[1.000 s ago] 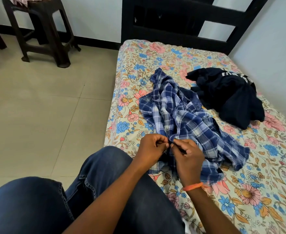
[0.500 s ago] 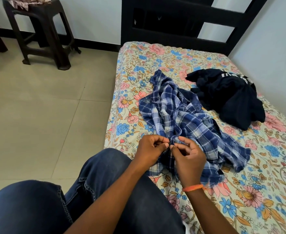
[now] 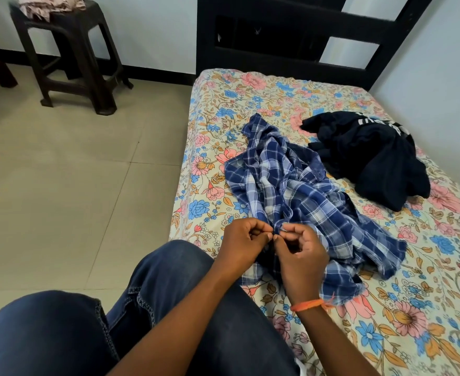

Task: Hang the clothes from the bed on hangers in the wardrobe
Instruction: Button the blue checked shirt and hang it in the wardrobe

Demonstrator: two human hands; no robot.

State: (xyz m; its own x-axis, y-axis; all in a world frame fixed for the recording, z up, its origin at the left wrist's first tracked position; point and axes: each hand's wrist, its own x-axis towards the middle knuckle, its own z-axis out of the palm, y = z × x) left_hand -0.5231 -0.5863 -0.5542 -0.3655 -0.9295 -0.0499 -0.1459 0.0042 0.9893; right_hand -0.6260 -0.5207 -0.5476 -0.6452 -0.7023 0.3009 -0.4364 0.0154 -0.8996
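Both hands on bed | left hand, right hand: fingertips pinching plaid shirt edge

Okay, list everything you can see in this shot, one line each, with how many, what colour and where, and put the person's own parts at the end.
plaid shirt: one, blue and white check, crumpled in the middle of the bed, its near edge pinched by both hands
dark garment: one, navy with white stripes, heaped on the bed beyond the shirt, toward the wall
bed sheet: one, cream with pink and blue flowers, covering the mattress
bed frame: one, black, at the far end of the bed
stool: one, dark brown plastic, on the tiled floor at upper left
cloth: one, pale pink patterned, on the stool
wristband: one, orange, on the right wrist
jeans: blue denim, on the person's legs, near edge
left hand: pinches the shirt edge
right hand: pinches the shirt edge
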